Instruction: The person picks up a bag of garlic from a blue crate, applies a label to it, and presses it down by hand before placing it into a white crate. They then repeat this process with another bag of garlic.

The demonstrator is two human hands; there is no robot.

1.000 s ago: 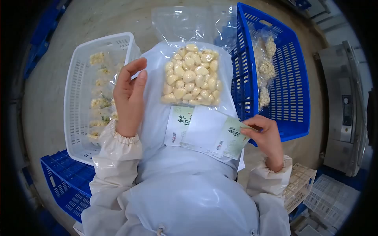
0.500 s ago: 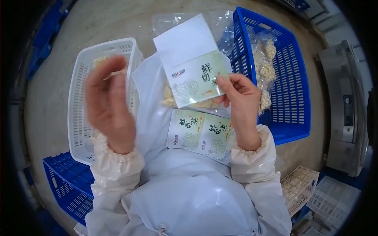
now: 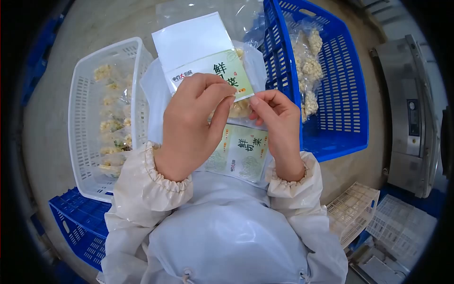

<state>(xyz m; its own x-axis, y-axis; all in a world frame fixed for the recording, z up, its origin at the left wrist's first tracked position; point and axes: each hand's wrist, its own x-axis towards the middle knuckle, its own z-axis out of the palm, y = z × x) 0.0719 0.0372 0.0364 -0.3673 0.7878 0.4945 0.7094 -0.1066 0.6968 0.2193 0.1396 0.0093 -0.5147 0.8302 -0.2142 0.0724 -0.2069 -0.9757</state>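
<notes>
A sheet of green-and-white printed labels [image 3: 243, 83], its upper half blank white, is held up in front of me. My right hand [image 3: 279, 118] pinches its lower right corner between thumb and fingers. Over the sheet's lower part, my left hand [image 3: 194, 120] has thumb and index finger pressed together near that corner; whatever lies between them is too small to make out. Behind the sheet shows part of a clear bag of pale food pieces [image 3: 241, 109]. On my apron-covered lap lies a second sheet of labels [image 3: 248, 151], partly hidden by my left hand.
At left stands a white basket [image 3: 78, 118] with several bagged food portions [image 3: 113, 125]. A blue crate [image 3: 347, 109] at right contains bags of pale chunks [image 3: 312, 71]. Another blue crate [image 3: 75, 227] sits lower left. Clear plastic [image 3: 194, 14] lies beyond the sheet.
My left hand has come from over the white basket to the label sheet, and its fingers have closed. The sheet and my right hand appear shifted slightly left in view.
</notes>
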